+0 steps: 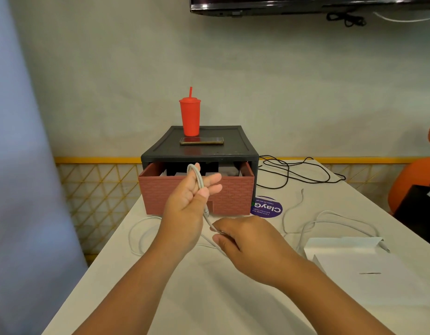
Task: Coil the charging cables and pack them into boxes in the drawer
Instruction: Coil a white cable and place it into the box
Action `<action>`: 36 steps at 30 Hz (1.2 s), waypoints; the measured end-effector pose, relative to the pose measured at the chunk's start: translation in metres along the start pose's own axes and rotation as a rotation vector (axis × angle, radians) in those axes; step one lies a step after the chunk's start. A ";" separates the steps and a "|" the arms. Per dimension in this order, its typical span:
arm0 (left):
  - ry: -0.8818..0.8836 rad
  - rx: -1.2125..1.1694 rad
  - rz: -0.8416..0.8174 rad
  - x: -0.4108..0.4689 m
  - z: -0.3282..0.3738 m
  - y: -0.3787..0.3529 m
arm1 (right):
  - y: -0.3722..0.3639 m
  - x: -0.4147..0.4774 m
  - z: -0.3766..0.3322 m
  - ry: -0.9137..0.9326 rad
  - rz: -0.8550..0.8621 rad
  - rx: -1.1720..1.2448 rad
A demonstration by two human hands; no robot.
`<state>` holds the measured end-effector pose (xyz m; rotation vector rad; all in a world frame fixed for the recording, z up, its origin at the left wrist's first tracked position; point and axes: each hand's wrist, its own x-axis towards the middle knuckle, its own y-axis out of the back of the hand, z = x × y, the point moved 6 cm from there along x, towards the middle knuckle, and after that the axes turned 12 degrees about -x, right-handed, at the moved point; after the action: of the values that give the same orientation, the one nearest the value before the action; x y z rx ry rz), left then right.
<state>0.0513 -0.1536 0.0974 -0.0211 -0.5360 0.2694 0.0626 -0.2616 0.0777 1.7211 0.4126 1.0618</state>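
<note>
Here, white cable loop upright in left hand, tail toward right hand.

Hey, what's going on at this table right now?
A person is coiling a white charging cable. The left hand holds loops wrapped over its fingers, while the right hand pinches the slack, which trails onto the table. The brick-patterned drawer stands open behind. Another white cable and a white box lie to the right.

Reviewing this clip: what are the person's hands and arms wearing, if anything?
Nothing visible. The left hand and right hand are bare, with no gloves, rings, watch or bracelets showing. Both forearms are uncovered down to the frame's bottom edge; no sleeve appears.
</note>
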 end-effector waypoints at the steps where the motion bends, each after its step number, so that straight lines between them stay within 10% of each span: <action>1: 0.009 -0.017 0.000 0.001 -0.002 0.000 | 0.002 0.000 -0.001 0.019 -0.001 -0.027; 10: 0.250 0.061 -0.372 -0.015 -0.011 -0.019 | 0.052 0.014 0.022 -0.088 0.159 0.183; 23: 0.465 -0.578 -0.179 -0.017 -0.004 -0.020 | 0.026 0.021 0.031 -0.192 0.259 0.514; 36: 0.249 0.227 0.013 -0.019 -0.006 0.013 | 0.023 0.018 0.047 -0.357 0.225 0.296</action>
<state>0.0349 -0.1456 0.0814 0.1600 -0.2563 0.3339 0.1057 -0.2861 0.1027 2.2151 0.1541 0.8520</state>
